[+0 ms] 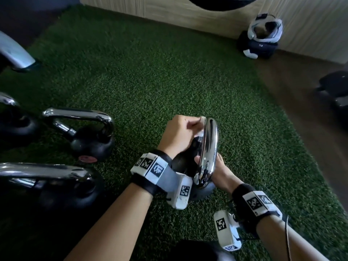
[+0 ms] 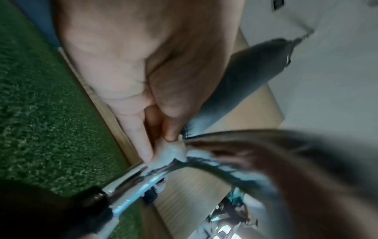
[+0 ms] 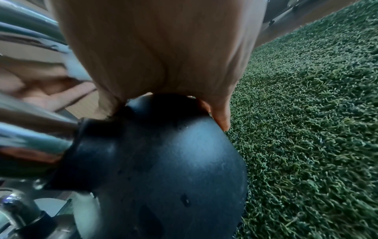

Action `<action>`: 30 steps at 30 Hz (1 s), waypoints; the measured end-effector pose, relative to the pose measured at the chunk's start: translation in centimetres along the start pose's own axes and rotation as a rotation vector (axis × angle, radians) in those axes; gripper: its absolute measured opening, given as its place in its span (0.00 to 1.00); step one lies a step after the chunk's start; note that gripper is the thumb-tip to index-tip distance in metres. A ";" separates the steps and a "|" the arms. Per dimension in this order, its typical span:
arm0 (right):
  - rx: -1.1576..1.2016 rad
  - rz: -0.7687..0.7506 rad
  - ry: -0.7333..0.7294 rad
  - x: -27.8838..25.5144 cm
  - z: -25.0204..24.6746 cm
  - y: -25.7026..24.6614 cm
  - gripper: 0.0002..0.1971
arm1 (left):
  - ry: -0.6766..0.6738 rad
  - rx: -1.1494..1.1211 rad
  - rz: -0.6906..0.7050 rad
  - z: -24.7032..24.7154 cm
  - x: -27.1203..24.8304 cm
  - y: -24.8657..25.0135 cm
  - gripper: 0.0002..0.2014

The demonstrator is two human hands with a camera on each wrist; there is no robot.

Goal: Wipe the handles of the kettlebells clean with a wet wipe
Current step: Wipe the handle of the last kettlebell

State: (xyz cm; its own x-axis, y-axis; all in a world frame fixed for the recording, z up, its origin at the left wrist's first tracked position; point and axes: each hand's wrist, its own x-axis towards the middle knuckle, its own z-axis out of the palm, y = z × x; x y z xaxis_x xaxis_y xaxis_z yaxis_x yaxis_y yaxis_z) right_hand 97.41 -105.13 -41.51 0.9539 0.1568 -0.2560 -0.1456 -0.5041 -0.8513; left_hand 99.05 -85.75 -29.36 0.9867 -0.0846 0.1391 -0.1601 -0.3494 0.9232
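Chrome silver handle (image 1: 208, 146) on a black kettlebell (image 3: 163, 169) between the hands; a whitish wet wipe (image 2: 169, 152) is pinched against it by the left hand (image 1: 178, 136). Green turf (image 1: 150, 72) under everything. Left of the left hand, two more black kettlebells (image 1: 92, 142) with chrome handles. Black wrist straps (image 1: 145, 185) carry white blocks with black-and-white square code patterns. Light wood-grain wall (image 1: 188, 10) beyond the hands.

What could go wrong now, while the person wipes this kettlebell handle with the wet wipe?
1. The right hand only cups the black ball of the kettlebell, which looks tilted; it might roll or slip out of that grip.
2. The left hand pinches a small wad of wet wipe on the chrome handle; the wipe may slide off and leave parts unwiped.
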 end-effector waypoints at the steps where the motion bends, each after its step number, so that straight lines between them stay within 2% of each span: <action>1: 0.011 -0.002 0.014 0.1 0.1 0.2 0.41 | 0.018 -0.037 0.026 0.0 -0.5 0.2 0.11; 4: 0.028 0.004 0.029 -0.2 0.0 -0.4 0.46 | 0.052 -0.180 0.046 -0.2 -1.5 0.5 0.12; 6: 0.027 0.007 0.015 -0.1 0.1 -0.5 0.44 | 0.055 -0.227 0.027 -0.5 -1.3 0.8 0.11; 12: 0.100 0.000 -0.002 0.4 0.4 0.4 0.47 | -0.076 -0.425 -0.078 -1.9 -3.8 1.2 0.08; 15: 0.078 -0.026 0.008 0.2 0.2 0.1 0.43 | -0.091 -0.585 -0.166 -1.8 -4.1 1.0 0.08; 17: 0.086 -0.013 0.008 0.0 0.2 -0.1 0.45 | -0.100 -0.625 -0.197 -1.8 -4.5 0.9 0.09; 20: 0.115 0.018 -0.002 -0.2 0.3 -0.5 0.43 | -0.238 -0.566 -0.205 -2.6 -6.1 -0.3 0.12; 22: 0.081 -0.012 -0.026 0.0 0.4 0.1 0.45 | -0.321 -0.529 -0.193 -3.1 -7.2 -0.8 0.11; 25: 0.035 -0.026 -0.045 0.7 0.0 1.8 0.47 | -0.277 -0.486 -0.140 -3.3 -8.4 -1.0 0.08; 28: 0.008 -0.041 -0.028 -0.5 -0.1 -0.6 0.46 | -0.252 -0.338 -0.098 -3.5 -9.6 -1.5 0.10; 30: 0.039 -0.007 -0.014 -0.9 0.0 -1.7 0.41 | -0.276 -0.224 -0.117 -3.6 -10.1 -2.2 0.09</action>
State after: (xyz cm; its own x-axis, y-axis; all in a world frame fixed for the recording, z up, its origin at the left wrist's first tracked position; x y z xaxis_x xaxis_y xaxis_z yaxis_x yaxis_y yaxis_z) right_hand 96.80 -104.38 -39.84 0.9511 0.1725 -0.2564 -0.1493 -0.4699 -0.8700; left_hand 89.59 -80.81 -31.53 0.9478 -0.3156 -0.0454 -0.0065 -0.1614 0.9869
